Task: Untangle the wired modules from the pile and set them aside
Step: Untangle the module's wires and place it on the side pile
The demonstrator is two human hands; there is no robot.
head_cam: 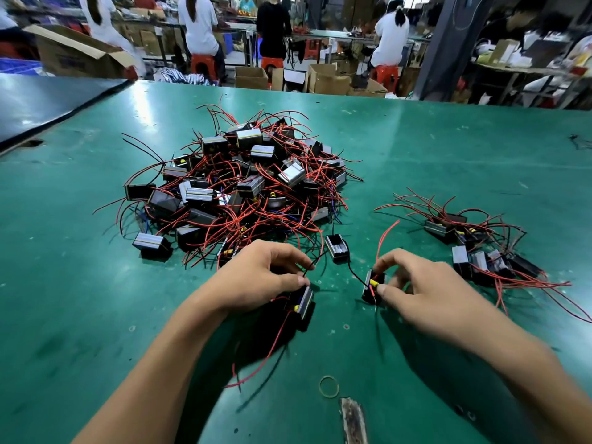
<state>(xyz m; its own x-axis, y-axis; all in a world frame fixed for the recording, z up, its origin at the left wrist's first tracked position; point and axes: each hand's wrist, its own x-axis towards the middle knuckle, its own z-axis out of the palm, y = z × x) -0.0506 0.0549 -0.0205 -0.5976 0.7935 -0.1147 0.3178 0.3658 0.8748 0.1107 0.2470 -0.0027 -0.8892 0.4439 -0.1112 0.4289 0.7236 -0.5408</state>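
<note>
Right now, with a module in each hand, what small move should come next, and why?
Probably draw the right hand with the right module toward the sorted group on the right. A black wire runs from it toward the loose module by the pile, so a slow pull should show whether it is free. The left hand grips the left module.
</note>
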